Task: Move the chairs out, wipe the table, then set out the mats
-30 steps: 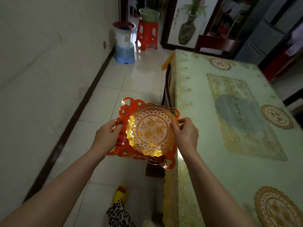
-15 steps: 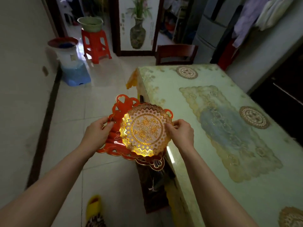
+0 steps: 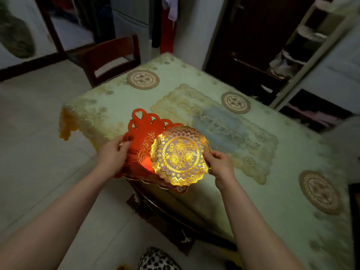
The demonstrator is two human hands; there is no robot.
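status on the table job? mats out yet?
Partly done: three round mats already lie on the table. In hand: left hand holds the red mat, right hand the gold mat, above the near edge. Left: placing both.

Gold mat (image 3: 180, 155) hides much of red mat (image 3: 143, 137).

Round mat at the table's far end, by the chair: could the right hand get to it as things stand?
Probably not at once: the right hand pinches the gold mat. Nothing lies between it and the far mat, though that sits well across the table.
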